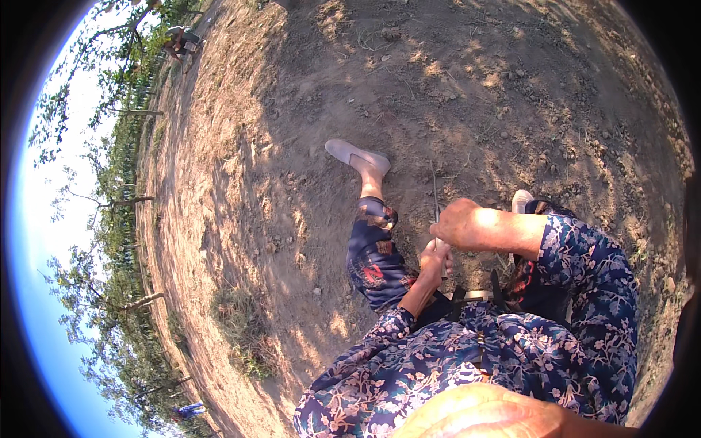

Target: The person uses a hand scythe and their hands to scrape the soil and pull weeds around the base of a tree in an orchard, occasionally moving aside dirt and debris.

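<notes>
In front of my lap my two hands are close together, one just beyond the other. My right hand [458,223] is farther out, its fingers curled round a thin, dark rod [435,186] that sticks out over the soil, away from me. Just nearer, my left hand [434,261] is closed in line with the same rod, and a short dark end shows below its fingers. The fingers hide most of what lies between the hands, so I cannot make out the rod's full shape.
My legs are spread, with one pale slip-on shoe [358,155] at the left and another [521,201] at the right. Dry, cloddy soil [307,117] lies around. Dry brush [244,328] is at the left. Trees [109,328] and a distant person [180,42] are beyond.
</notes>
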Available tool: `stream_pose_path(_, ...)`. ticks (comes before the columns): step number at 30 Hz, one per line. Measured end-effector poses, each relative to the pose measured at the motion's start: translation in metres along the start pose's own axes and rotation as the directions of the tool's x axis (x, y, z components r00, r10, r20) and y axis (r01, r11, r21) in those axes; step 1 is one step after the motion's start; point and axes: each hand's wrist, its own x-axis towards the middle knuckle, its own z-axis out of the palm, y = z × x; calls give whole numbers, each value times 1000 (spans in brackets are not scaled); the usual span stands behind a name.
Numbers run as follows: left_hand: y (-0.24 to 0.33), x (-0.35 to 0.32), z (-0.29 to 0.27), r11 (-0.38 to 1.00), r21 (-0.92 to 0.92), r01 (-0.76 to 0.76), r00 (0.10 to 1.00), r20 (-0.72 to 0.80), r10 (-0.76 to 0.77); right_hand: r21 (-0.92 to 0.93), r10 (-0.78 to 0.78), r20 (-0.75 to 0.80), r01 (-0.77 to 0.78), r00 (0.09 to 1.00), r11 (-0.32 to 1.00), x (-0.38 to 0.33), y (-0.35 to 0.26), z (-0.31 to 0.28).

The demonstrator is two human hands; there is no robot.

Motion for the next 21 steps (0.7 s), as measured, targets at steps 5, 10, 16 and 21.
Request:
stream_pose_path(5,-10,-23,-2,988,147,42,996,-79,-30,28,58,9,-59,998,998,5,-1,1)
stream_pose_path(10,-14,24,-18,981,171,-89,996,15,88,21,63,-105,-61,992,998,-5,9,-1)
stream_pose_path(16,-10,47,9,989,138,-56,997,-43,62,18,161,-15,-161,987,987,-22,25,-11)
stream_pose_path(21,23,88,20,977,122,-174,985,9,175,69,212,-42,-209,976,975,-24,37,-3)
